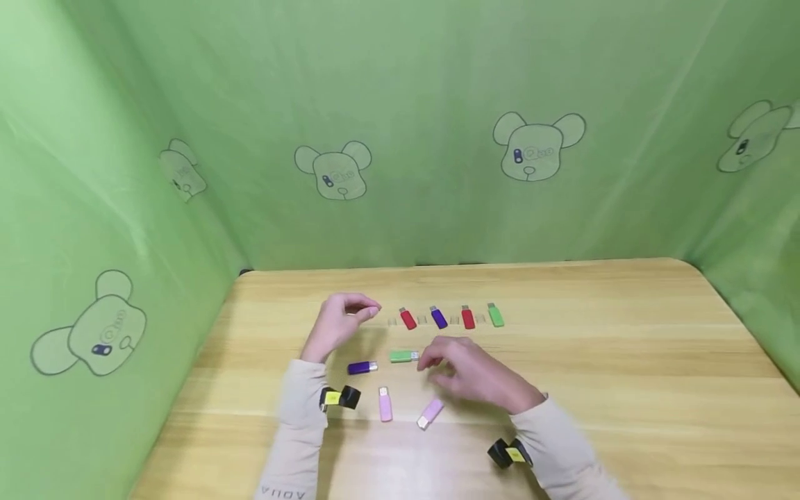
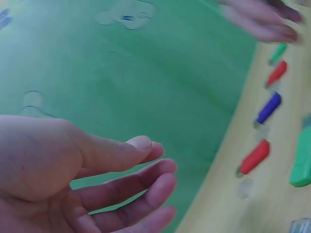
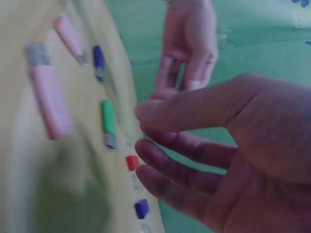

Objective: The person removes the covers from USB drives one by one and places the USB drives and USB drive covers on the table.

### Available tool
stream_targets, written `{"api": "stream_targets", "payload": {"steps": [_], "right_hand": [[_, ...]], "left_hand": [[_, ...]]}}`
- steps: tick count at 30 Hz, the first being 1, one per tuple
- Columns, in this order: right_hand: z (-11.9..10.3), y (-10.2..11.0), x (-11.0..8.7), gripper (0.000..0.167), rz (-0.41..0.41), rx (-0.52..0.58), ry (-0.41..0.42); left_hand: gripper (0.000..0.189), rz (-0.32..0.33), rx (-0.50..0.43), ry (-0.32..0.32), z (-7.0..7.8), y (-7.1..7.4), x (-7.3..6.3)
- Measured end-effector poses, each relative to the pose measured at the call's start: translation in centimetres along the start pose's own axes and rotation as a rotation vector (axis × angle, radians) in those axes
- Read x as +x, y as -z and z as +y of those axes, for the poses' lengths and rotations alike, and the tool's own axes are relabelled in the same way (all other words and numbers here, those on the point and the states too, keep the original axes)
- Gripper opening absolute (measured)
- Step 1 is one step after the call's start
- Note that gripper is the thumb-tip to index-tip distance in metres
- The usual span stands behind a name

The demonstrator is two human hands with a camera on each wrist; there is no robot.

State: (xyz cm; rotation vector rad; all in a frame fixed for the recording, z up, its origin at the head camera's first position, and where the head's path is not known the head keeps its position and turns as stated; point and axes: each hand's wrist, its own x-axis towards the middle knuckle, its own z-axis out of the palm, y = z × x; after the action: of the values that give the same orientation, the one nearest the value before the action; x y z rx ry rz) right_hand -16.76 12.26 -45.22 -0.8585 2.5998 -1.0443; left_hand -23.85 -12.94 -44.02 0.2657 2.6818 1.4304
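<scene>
My left hand (image 1: 340, 321) hovers at the left end of a row of USB sticks. Its thumb and index fingertip meet in the left wrist view, with nothing visible between them; the other fingers (image 2: 141, 194) are loosely bent. My right hand (image 1: 465, 368), fingers relaxed and no object visible in them, is beside the connector end of a green USB stick (image 1: 401, 356). A purple USB stick (image 1: 359, 368) lies left of that one. Nearer to me lie two pink USB sticks, one upright in view (image 1: 385, 406) and one slanted (image 1: 431, 412).
The back row holds a red stick (image 1: 408, 319), a purple stick (image 1: 439, 318), another red stick (image 1: 468, 317) and a green stick (image 1: 496, 314). Small clear pieces (image 1: 422, 319) lie between them. Green curtains (image 1: 431, 139) enclose the wooden table (image 1: 625, 361) at the back and sides.
</scene>
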Motion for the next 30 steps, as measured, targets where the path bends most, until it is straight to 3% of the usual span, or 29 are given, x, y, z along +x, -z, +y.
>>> {"api": "stream_targets", "payload": {"steps": [5, 9, 13, 17, 27, 30], "right_hand": [[0.0, -1.4, -0.5, 0.024, -0.135, 0.0, 0.017], [0.2, -2.3, -0.5, 0.024, -0.184, -0.048, 0.022], [0.2, -2.8, -0.4, 0.022, -0.175, -0.112, 0.063], [0.3, -2.9, -0.5, 0.019, -0.168, -0.108, 0.058], [0.3, -2.7, -0.7, 0.017, -0.176, -0.002, 0.028], [0.4, -2.1, -0.8, 0.015, -0.146, 0.044, 0.017]], "left_hand": [[0.014, -0.035, -0.088, 0.016, 0.2, 1.3, -1.4], [0.016, -0.052, -0.142, 0.054, 0.1, 1.7, -2.1], [0.015, -0.049, -0.168, 0.089, -0.2, 1.9, -2.5], [0.015, -0.056, -0.173, 0.095, -0.1, 1.6, -2.8], [0.016, -0.125, -0.127, 0.022, 1.3, 0.0, -2.8], [0.016, -0.144, -0.107, -0.005, 1.6, -0.5, -2.9]]}}
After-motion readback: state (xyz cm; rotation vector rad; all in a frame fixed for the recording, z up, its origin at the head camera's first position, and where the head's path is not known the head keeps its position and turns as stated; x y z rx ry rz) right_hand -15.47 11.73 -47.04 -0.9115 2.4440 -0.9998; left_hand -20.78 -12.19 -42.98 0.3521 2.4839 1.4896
